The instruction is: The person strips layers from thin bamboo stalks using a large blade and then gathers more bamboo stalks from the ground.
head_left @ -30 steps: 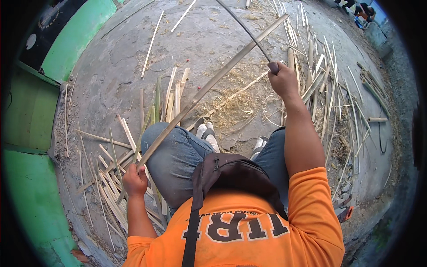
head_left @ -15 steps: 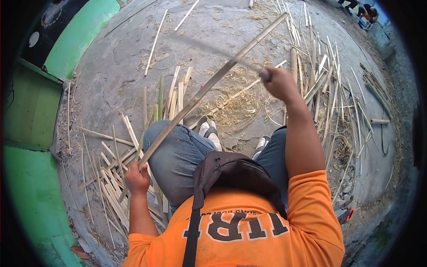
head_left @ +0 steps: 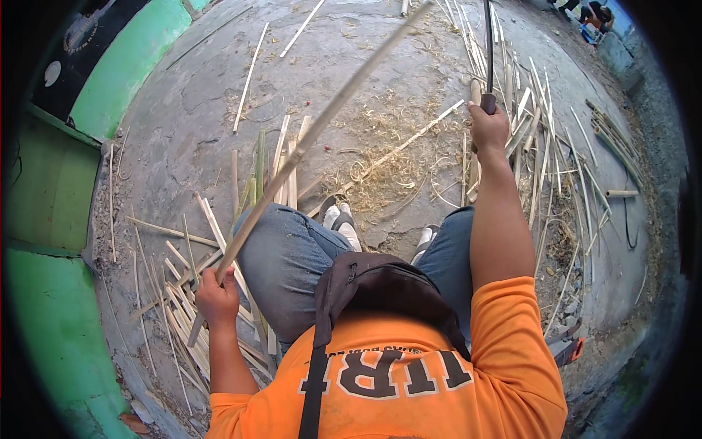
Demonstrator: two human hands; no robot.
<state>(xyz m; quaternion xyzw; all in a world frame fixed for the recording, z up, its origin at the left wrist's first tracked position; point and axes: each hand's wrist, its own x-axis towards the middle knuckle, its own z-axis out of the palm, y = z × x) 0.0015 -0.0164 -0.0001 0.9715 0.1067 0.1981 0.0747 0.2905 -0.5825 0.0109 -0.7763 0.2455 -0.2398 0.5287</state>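
Note:
My left hand (head_left: 217,296) is closed round the lower part of a long bamboo strip (head_left: 313,137). The strip slants up and to the right past my left knee, its far end over the floor ahead. My right hand (head_left: 488,129) grips the dark handle of a long, narrow-bladed knife (head_left: 489,55), raised on the right with the blade pointing away from me. Blade and strip are apart. On the floor between my feet lies a heap of pale shavings (head_left: 391,175), with a thin bamboo strip (head_left: 409,140) across it.
Many split bamboo strips (head_left: 191,322) are piled by my left leg. More bamboo pieces (head_left: 537,139) lie scattered on the right. A green wall (head_left: 51,314) runs along the left side. A red-handled tool (head_left: 574,350) is near my right elbow. Another person (head_left: 598,18) sits far off, upper right.
The knife has swung off the bamboo strip to the right and now points away from me. My right hand moved right. The strip's far end has shifted left.

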